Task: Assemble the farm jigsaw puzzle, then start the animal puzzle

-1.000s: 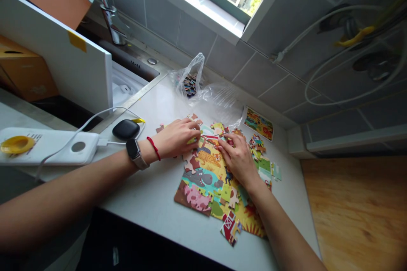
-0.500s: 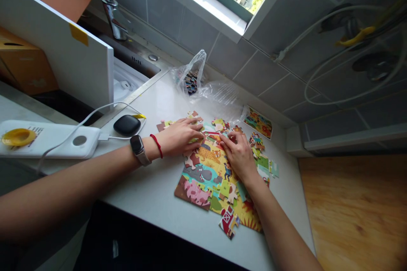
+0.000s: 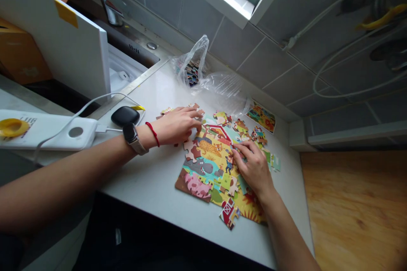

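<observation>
A partly joined animal jigsaw puzzle (image 3: 206,165) lies on the white counter (image 3: 146,186), with loose pieces on and around it. My left hand (image 3: 181,125) rests at its upper left edge, fingers apart, palm down, with loose pieces partly under it. At the puzzle's right side is my right hand (image 3: 252,163), its fingers bent and apart, fingertips touching the surface beside the red roof (image 3: 219,130). Nothing shows held in either hand. A red barn piece (image 3: 229,214) overlaps the lower edge. More loose pieces (image 3: 241,128) lie above my right hand.
A clear plastic bag (image 3: 193,70) with pieces inside stands at the back, near a small picture card (image 3: 261,116). To the left are a black case (image 3: 125,115), a white power bank (image 3: 47,129) with a cable, and the sink (image 3: 136,48).
My right hand has moved right and down from the puzzle's top, uncovering the red roof and pieces above it. My left hand stays at the upper left. The view has shifted slightly.
</observation>
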`<action>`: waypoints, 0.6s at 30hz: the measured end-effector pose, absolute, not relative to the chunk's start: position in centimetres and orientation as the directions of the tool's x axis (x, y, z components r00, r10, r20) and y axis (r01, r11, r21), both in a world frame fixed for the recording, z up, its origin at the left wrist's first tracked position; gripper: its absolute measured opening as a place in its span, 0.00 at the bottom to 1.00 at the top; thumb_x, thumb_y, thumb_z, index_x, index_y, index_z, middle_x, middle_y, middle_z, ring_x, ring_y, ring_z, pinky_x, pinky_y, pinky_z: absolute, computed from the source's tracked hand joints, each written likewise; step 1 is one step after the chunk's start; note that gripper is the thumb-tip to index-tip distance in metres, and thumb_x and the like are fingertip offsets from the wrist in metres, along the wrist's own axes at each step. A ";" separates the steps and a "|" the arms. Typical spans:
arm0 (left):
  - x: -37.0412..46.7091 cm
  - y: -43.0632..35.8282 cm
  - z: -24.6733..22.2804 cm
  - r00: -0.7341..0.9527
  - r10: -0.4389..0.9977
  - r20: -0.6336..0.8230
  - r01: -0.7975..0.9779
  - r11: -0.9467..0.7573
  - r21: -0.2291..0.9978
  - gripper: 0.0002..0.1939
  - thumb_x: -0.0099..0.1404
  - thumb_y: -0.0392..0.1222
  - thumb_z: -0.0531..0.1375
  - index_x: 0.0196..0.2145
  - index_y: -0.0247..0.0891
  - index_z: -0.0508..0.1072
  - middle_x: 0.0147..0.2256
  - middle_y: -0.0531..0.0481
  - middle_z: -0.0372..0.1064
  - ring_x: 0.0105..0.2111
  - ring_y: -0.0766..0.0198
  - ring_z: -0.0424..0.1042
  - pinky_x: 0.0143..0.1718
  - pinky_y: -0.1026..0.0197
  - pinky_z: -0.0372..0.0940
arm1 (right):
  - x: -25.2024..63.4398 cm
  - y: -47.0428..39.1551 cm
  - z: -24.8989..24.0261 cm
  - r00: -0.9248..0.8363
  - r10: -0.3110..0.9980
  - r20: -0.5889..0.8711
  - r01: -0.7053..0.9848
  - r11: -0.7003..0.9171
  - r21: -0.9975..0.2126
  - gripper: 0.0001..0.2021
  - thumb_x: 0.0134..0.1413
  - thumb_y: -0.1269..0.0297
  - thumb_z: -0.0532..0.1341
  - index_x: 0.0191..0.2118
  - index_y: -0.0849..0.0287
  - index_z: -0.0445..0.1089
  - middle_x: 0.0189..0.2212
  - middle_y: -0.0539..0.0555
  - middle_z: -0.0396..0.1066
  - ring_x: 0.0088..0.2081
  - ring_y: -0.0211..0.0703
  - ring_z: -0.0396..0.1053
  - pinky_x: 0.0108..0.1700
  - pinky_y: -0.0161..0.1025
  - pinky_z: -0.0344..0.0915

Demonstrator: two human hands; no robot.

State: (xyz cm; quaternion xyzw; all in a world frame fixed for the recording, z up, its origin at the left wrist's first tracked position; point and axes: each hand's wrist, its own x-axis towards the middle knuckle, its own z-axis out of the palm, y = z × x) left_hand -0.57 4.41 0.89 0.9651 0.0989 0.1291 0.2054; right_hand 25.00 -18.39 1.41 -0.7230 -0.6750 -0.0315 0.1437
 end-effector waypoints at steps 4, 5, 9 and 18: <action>-0.6 4.1 1.1 0.934 0.251 0.253 0.136 -0.906 0.401 0.13 0.67 0.30 0.61 0.46 0.40 0.82 0.62 0.39 0.73 0.66 0.44 0.68 0.68 0.38 0.64 | 25.0 -20.4 2.4 0.135 0.961 0.243 0.963 -0.069 -0.262 0.10 0.73 0.59 0.61 0.46 0.54 0.80 0.43 0.57 0.79 0.45 0.53 0.78 0.51 0.52 0.71; -0.5 4.0 1.0 0.933 0.235 0.271 0.110 -0.906 0.408 0.11 0.70 0.34 0.62 0.47 0.39 0.81 0.60 0.39 0.74 0.64 0.45 0.70 0.68 0.39 0.64 | 24.8 -20.7 2.6 0.134 0.961 0.240 0.954 -0.059 -0.294 0.10 0.73 0.59 0.61 0.46 0.54 0.80 0.43 0.57 0.79 0.45 0.52 0.78 0.50 0.51 0.72; -0.3 4.0 0.8 0.930 0.182 0.319 0.018 -0.890 0.456 0.14 0.73 0.43 0.64 0.54 0.38 0.79 0.57 0.38 0.76 0.61 0.47 0.73 0.67 0.41 0.66 | 24.2 -21.1 3.8 0.073 0.971 0.226 0.910 0.027 -0.414 0.06 0.72 0.63 0.62 0.43 0.54 0.78 0.38 0.55 0.80 0.40 0.48 0.79 0.46 0.47 0.74; -0.4 5.3 1.6 0.718 0.486 0.499 0.103 -0.783 0.614 0.17 0.76 0.31 0.52 0.54 0.35 0.76 0.42 0.46 0.82 0.43 0.61 0.81 0.49 0.56 0.74 | 19.8 -17.8 4.9 -0.123 0.990 0.063 0.852 0.138 -0.505 0.09 0.74 0.59 0.62 0.53 0.54 0.77 0.46 0.57 0.79 0.46 0.51 0.79 0.50 0.48 0.76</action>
